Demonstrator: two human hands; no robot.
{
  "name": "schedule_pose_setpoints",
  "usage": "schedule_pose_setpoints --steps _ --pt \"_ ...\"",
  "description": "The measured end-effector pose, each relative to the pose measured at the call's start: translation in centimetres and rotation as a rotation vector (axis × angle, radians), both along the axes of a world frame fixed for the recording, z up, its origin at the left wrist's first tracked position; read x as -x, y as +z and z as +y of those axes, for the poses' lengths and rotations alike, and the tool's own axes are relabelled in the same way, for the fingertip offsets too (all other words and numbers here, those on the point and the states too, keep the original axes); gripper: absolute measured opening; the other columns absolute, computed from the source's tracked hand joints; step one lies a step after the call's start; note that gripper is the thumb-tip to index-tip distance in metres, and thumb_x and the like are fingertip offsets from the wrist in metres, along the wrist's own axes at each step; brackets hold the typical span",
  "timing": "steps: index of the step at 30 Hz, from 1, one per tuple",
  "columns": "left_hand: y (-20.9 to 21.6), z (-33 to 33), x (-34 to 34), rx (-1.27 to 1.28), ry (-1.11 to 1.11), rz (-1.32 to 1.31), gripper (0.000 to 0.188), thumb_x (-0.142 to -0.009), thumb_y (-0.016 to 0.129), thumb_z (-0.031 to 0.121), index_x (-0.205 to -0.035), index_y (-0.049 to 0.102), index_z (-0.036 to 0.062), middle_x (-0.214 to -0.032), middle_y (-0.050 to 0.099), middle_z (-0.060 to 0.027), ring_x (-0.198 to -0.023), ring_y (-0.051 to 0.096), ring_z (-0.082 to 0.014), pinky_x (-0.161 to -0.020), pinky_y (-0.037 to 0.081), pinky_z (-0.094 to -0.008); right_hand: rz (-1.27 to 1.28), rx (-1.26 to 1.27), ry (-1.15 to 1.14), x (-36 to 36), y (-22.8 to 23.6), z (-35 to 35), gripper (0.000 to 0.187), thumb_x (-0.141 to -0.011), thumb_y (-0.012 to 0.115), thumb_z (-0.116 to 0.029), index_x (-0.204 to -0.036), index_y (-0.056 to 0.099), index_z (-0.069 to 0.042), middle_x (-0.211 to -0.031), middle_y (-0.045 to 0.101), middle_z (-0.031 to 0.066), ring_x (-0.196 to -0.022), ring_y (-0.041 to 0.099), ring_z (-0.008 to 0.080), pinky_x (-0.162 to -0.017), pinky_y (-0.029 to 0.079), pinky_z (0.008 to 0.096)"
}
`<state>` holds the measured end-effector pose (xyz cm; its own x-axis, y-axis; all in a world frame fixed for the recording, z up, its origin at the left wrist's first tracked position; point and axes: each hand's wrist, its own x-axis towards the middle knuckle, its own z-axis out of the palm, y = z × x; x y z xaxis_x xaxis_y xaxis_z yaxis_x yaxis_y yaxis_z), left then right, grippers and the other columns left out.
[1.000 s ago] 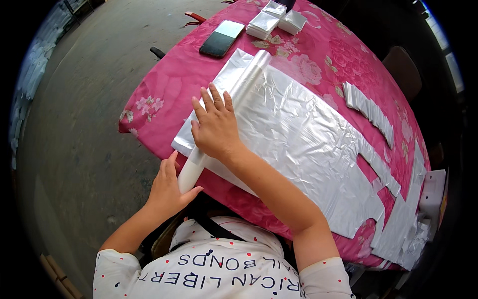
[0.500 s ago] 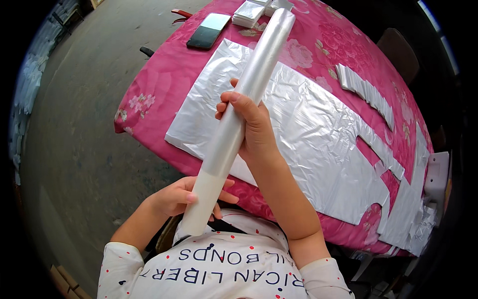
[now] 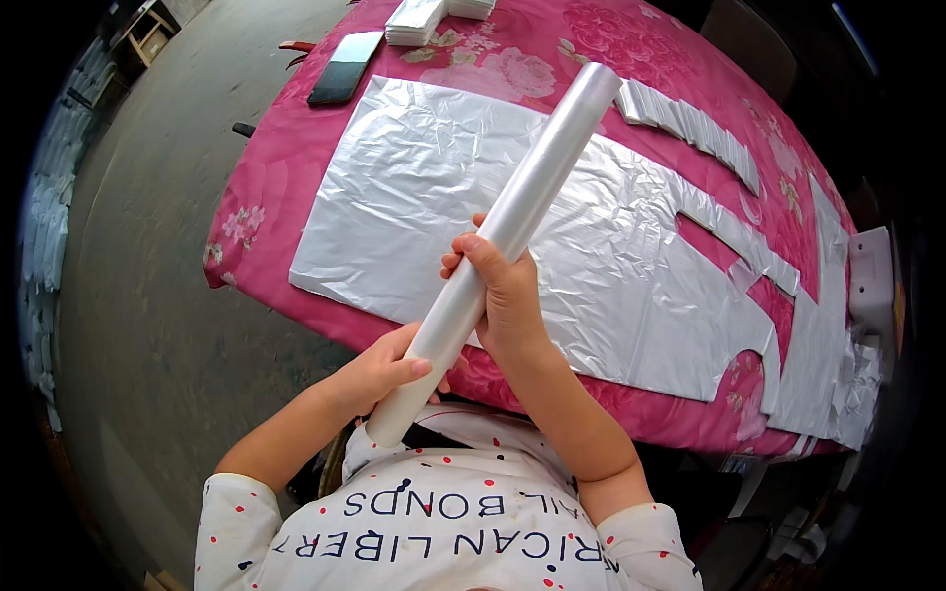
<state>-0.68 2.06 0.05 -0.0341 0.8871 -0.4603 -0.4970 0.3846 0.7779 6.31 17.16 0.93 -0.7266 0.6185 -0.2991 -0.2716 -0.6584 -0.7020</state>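
A long, translucent whitish roll of plastic film (image 3: 532, 182) slants across my front, its lower end near my shirt and its upper end over the table. My right hand (image 3: 505, 291) is wrapped around its middle, thumb on top. Lower down, my left hand (image 3: 394, 369) holds the roll near its whiter bottom end, thumb along the side and fingers partly hidden beneath. Under the roll, a stack of silvery-white plastic bags (image 3: 641, 286) lies flat on the table, with handle cut-outs at its right end.
A pink flowered cloth (image 3: 266, 212) covers the table. On it lie a phone (image 3: 345, 69), folded white packets (image 3: 414, 20), a fanned row of white packets (image 3: 690, 123) and plastic strips (image 3: 813, 374) at the right. A white plastic container (image 3: 872, 281) stands at the right edge.
The table and bags have shifted left and up in view. The roll's upper end has come lower and rightward, and my left hand sits more closely around the lower end.
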Motion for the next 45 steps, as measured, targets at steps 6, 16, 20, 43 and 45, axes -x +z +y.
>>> schedule_pose_setpoints --steps 6,16,20,43,45 --pt "-1.2 0.2 -1.6 0.255 0.042 -0.021 0.054 -0.088 0.037 0.048 -0.116 0.044 0.0025 -0.081 0.057 -0.0084 -0.063 0.055 -0.0145 -0.059 0.048 -0.0279 -0.108 0.004 0.018 -1.4 -1.9 -1.0 0.055 -0.078 0.067 -0.015 -0.118 0.034 0.002 -0.087 0.050 0.0098 -0.079 0.056 0.0169 -0.071 0.050 0.0319" --pt "-2.9 -5.3 -0.6 0.343 -0.126 -0.066 0.048 -0.085 0.053 0.039 -0.113 0.049 0.0013 -0.074 0.057 -0.0062 -0.061 0.054 -0.0120 -0.058 0.049 -0.0270 -0.306 -0.408 -0.297 -6.5 -3.1 13.7 0.047 -0.082 0.061 -0.017 -0.121 0.042 0.001 -0.106 0.055 0.0074 -0.088 0.053 0.0112 -0.076 0.041 0.0225" --pt "-3.0 -5.9 -0.8 0.350 -0.146 0.008 0.059 -0.077 0.064 0.040 -0.120 0.048 0.0027 -0.075 0.055 -0.0048 -0.062 0.054 -0.0116 -0.058 0.047 -0.0263 -0.397 -0.459 -0.178 -7.7 -3.4 15.2 0.029 -0.084 0.058 -0.018 -0.107 0.056 -0.001 -0.099 0.061 0.0053 -0.077 0.054 0.0088 -0.070 0.042 0.0209" --pt "-2.9 -6.2 0.2 0.314 -0.216 -0.002 0.044 -0.082 0.060 0.029 -0.114 0.048 0.0011 -0.086 0.062 -0.0101 -0.068 0.057 -0.0122 -0.066 0.049 -0.0289 -0.530 -0.776 0.231 -7.6 -2.9 17.0 0.015 -0.083 0.063 -0.017 -0.081 0.062 -0.001 -0.066 0.055 -0.0024 -0.059 0.048 0.0048 -0.053 0.038 0.0199" --pt "-2.9 -6.8 0.9 0.411 -0.256 -0.024 0.044 -0.083 0.059 0.027 -0.116 0.048 0.0009 -0.088 0.062 -0.0100 -0.071 0.058 -0.0123 -0.070 0.049 -0.0294 -0.635 -0.885 0.126 -10.3 -3.5 20.6 0.015 -0.084 0.062 -0.016 -0.083 0.062 -0.001 -0.066 0.054 -0.0029 -0.058 0.046 0.0041 -0.052 0.037 0.0194"
